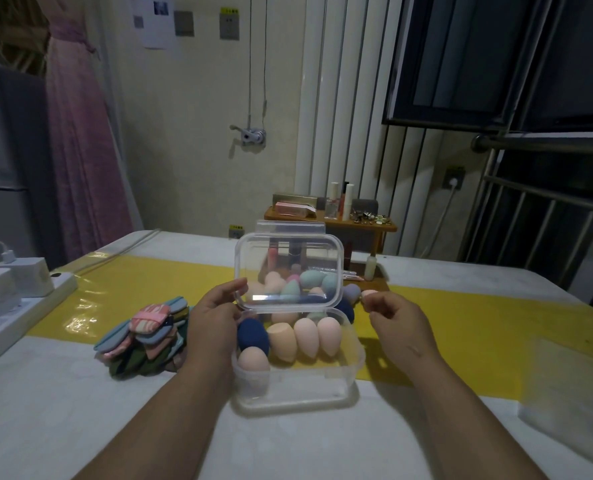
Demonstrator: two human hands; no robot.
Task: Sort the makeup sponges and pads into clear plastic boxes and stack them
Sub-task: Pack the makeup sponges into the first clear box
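Head view, the only one: a clear plastic box (295, 386) sits on the counter (80, 427) in front of the person, its hinged lid (288, 258) standing upright at the far edge. Left hand (215, 313) grips the lid's left edge, thumb on the front face, apparently steadying it open. Right hand (392, 322) is just right of the box, fingertips pinching a small pale pink sponge (369, 293) held above the yellow mat (149, 282), not yet in the box. Inside the box: a row of packed sponges (305, 336), navy, peach and pinks lying side by side, with one more pink near the front left corner; the front part of the box is bare. Behind the box, partly seen through the lid, a heap of loose sponges (352, 292) in teal, pink, lavender and navy lies on the mat. To the left, near the left forearm, the pile of pads (146, 337) looks untouched. Judgement: sponge sorting is perhaps half done; the pads are not begun, no second box is plainly visible, no lid is closed, and nothing is stacked. A pale shape at far right is too blurred to identify.
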